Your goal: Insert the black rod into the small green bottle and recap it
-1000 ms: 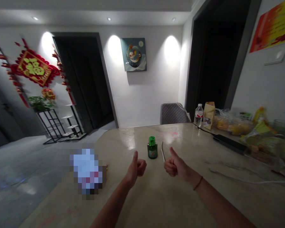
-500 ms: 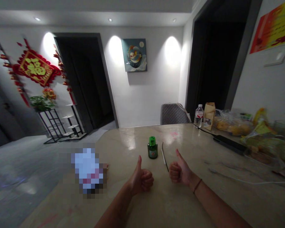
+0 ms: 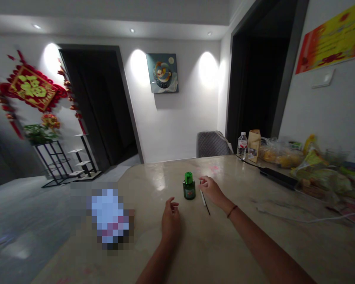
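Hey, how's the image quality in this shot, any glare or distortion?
Head view: glare streaks the tabletop, the lights leave bright blooms on the wall, the wide angle bends the room's edges, and a pixelated patch hides something.

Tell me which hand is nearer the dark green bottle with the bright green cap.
The right hand is nearer: its fingertips sit just right of the dark green bottle with the bright green cap, apart from it. The left hand is farther off, in front of the bottle and to its left.

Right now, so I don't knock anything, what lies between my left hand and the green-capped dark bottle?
Only bare beige countertop, in the head view, between your left hand and the bottle.
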